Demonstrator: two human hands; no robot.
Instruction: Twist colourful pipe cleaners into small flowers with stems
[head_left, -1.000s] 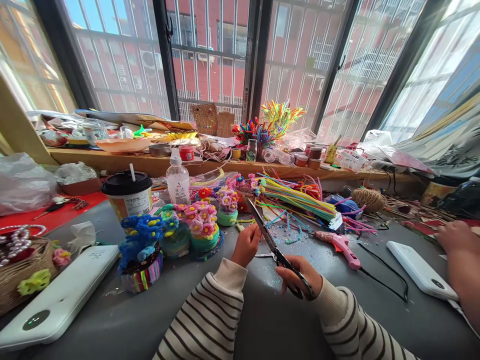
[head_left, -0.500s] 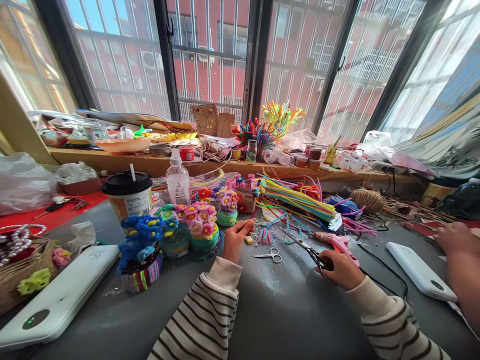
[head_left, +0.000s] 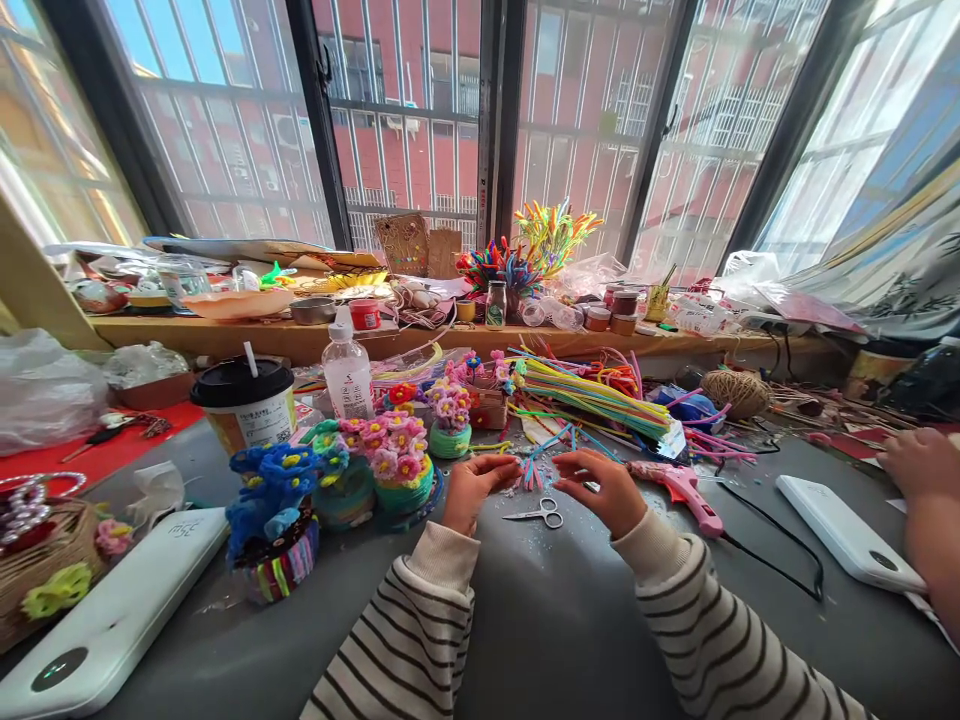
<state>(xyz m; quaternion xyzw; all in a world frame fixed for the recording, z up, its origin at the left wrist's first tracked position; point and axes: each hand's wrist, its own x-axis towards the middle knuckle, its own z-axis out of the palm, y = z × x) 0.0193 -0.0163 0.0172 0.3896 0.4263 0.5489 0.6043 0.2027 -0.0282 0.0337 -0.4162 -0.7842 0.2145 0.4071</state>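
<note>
My left hand [head_left: 477, 490] is closed in a pinch at the middle of the grey table [head_left: 555, 640]; what sits between its fingertips is too small to make out. Facing it, my right hand [head_left: 604, 490] has thumb and fingers apart, holding nothing visible. Small silver scissors [head_left: 536, 514] lie below and between the hands. Short pink and blue fuzzy stems [head_left: 532, 475] lie behind them. A pink glue gun [head_left: 686, 495] rests right of my right hand. Pots of pink fuzzy flowers [head_left: 397, 450] and blue fuzzy flowers [head_left: 277, 490] stand to the left.
Colourful pipe cleaners [head_left: 600, 395] lie in a bundle behind the hands. A bottle [head_left: 347, 375] and a lidded cup [head_left: 247, 410] stand at back left. White power banks lie left [head_left: 127, 600] and right [head_left: 844, 530]. Another person's hand [head_left: 926, 465] is at the right edge.
The black-handled scissors have left my right hand and are no longer visible. That hand has moved left, towards my left hand, and its fingers have opened. The view has shifted slightly.
</note>
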